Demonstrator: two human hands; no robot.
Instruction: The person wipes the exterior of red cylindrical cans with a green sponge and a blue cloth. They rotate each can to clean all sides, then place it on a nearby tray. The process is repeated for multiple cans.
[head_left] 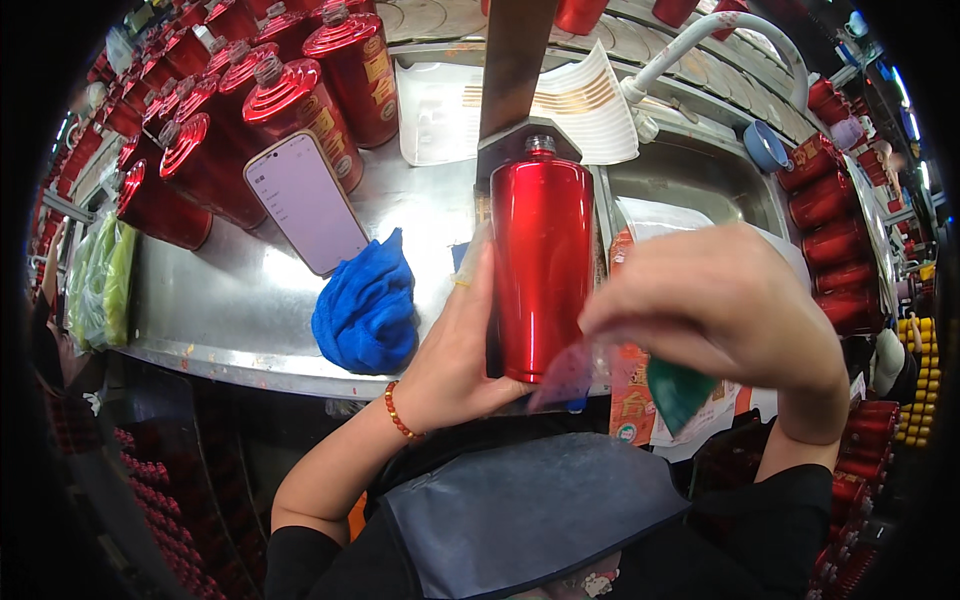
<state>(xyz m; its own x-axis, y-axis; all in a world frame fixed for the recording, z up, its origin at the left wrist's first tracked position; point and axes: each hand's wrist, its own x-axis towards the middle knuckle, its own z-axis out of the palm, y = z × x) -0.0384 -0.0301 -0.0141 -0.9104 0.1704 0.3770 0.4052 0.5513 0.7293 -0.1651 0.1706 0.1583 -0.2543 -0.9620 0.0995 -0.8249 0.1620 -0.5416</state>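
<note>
A glossy red bottle (pixel 543 270) with a clear threaded neck stands in front of me, against a dark metal support. My left hand (pixel 462 350) is closed round its left side and base, the thumb near the bottom edge. To the right of the bottle, my right hand (pixel 715 295) is smeared by motion, with its fingers pinched together. A thin see-through film (pixel 565 382) with pinkish marks hangs from those fingertips, close to the lower part of the bottle. Under the same hand shows a flat green piece (pixel 680 392), its upper end hidden by the palm. Printed orange-red sheets (pixel 632 400) lie beneath.
Many red bottles (pixel 290 105) crowd the steel bench at the left. A phone (pixel 305 205) leans there, beside a crumpled blue cloth (pixel 365 310). A metal post (pixel 515 75) rises behind the bottle. At the right are a sink (pixel 680 175), a curved pipe (pixel 720 25) and a blue bowl (pixel 765 147).
</note>
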